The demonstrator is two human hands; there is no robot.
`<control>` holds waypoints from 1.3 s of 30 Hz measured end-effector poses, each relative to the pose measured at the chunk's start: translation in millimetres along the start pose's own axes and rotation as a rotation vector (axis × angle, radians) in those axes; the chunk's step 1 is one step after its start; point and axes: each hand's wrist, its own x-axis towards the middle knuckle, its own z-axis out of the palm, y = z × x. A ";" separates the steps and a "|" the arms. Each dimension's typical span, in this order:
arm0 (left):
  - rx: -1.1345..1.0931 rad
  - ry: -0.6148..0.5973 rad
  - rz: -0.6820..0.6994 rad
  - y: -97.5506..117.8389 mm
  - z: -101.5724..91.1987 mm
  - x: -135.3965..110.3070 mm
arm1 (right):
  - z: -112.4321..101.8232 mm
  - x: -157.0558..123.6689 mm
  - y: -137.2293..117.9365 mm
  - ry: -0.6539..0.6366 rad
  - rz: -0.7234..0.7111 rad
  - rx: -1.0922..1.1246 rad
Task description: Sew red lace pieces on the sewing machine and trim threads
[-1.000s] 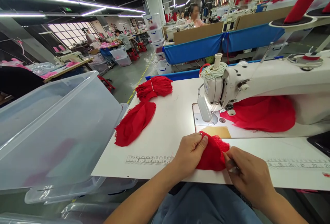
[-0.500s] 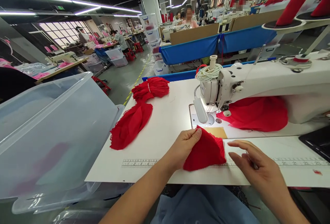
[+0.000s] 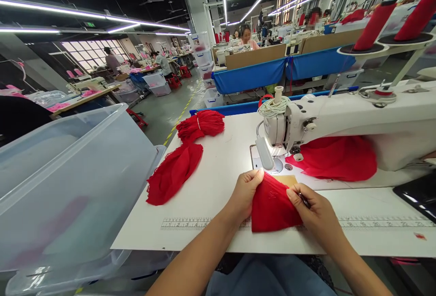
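A small piece of red fabric (image 3: 274,205) is stretched between my two hands just in front of the sewing machine (image 3: 275,128). My left hand (image 3: 245,191) pinches its upper left corner between thumb and fingers. At the upper right edge, my right hand (image 3: 311,203) grips it the same way. Something small and dark shows within the right hand, too hidden to name. The fabric's lower edge hangs over the ruler scale (image 3: 185,224) printed on the table. Beneath the machine's arm lies another red fabric piece (image 3: 340,157).
At the table's left are a tied red bundle (image 3: 207,122) and a loose red piece (image 3: 175,173). A clear plastic bin (image 3: 78,187) stands against the left edge. Red thread cones (image 3: 376,26) rise at the right, above a black object (image 3: 417,191). Other people work at machines beyond.
My right hand has moved left and closed on the fabric's right edge, where it was apart before. The fabric is now spread flatter. My left hand keeps its hold.
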 end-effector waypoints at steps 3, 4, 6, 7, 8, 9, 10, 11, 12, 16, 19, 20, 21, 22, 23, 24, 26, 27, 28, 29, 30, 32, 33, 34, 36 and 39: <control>-0.002 -0.099 -0.078 -0.3 -1.0 0.1 | -1.0 7.3 3.9 -0.027 0.045 0.010; 0.016 -0.133 -0.084 -0.2 -1.0 -0.7 | -1.7 9.3 4.6 -0.039 0.040 0.009; 0.053 -0.161 -0.076 -0.3 -0.9 -2.4 | -2.7 11.9 4.6 -0.046 0.033 0.012; 0.067 -0.156 -0.070 -0.5 -0.8 -3.1 | -2.7 12.3 4.2 -0.037 0.039 0.020; 0.075 -0.142 -0.063 -0.7 -0.6 -3.6 | -2.4 12.2 3.7 -0.020 0.055 0.032; 0.083 -0.123 -0.056 -0.6 -0.4 -4.0 | -1.8 11.8 3.3 0.002 0.078 0.044; 0.098 -0.110 -0.046 -0.3 -0.1 -4.4 | -0.9 11.0 3.0 0.021 0.100 0.056; 0.117 -0.104 -0.037 0.3 0.4 -4.9 | 0.2 10.1 3.1 0.034 0.118 0.064; 0.136 -0.101 -0.030 1.1 1.0 -5.5 | 1.4 9.2 3.5 0.040 0.128 0.069; 0.159 -0.089 -0.035 4.5 2.7 -6.9 | 6.0 7.9 8.0 0.052 0.114 0.079; 0.233 -0.050 0.034 5.3 2.3 -5.4 | 8.5 9.1 11.1 0.059 0.090 0.093; 0.267 -0.033 0.082 5.5 2.1 -5.1 | 9.1 9.4 11.6 0.063 0.086 0.096; 0.295 -0.025 0.129 5.7 1.9 -5.2 | 9.6 9.4 12.0 0.066 0.083 0.100; 0.310 -0.028 0.171 5.8 1.7 -5.7 | 10.2 9.2 12.2 0.066 0.083 0.104; 0.313 -0.048 0.199 5.9 1.6 -6.5 | 10.7 8.8 12.4 0.061 0.084 0.111; 0.302 -0.078 0.199 5.8 1.4 -7.4 | 11.2 8.3 12.6 0.053 0.085 0.121; 0.256 -0.124 0.135 4.9 0.9 -9.0 | 12.3 7.5 13.0 0.043 0.085 0.142; 0.236 -0.127 0.099 4.2 0.6 -9.3 | 12.9 7.3 13.1 0.055 0.079 0.145; 0.233 -0.119 0.074 3.4 0.3 -9.3 | 13.4 7.2 13.0 0.088 0.064 0.136; 0.256 -0.102 0.073 2.5 0.1 -9.0 | 14.1 7.4 12.7 0.137 0.036 0.119; 0.304 -0.087 0.096 1.7 -0.1 -8.5 | 15.0 7.6 12.2 0.191 -0.004 0.099; 0.424 -0.105 0.174 0.5 0.1 -7.5 | 17.7 8.1 10.8 0.266 -0.116 0.067; 0.473 -0.131 0.207 0.1 0.3 -7.2 | 19.7 8.4 10.0 0.269 -0.179 0.055; 0.505 -0.163 0.227 -0.1 0.7 -7.2 | 21.9 8.7 9.1 0.254 -0.241 0.045; 0.523 -0.214 0.235 0.0 1.3 -7.9 | 26.6 9.6 7.0 0.227 -0.342 0.011; 0.512 -0.187 0.187 1.6 1.1 -9.2 | 30.0 11.4 1.8 0.275 -0.407 -0.035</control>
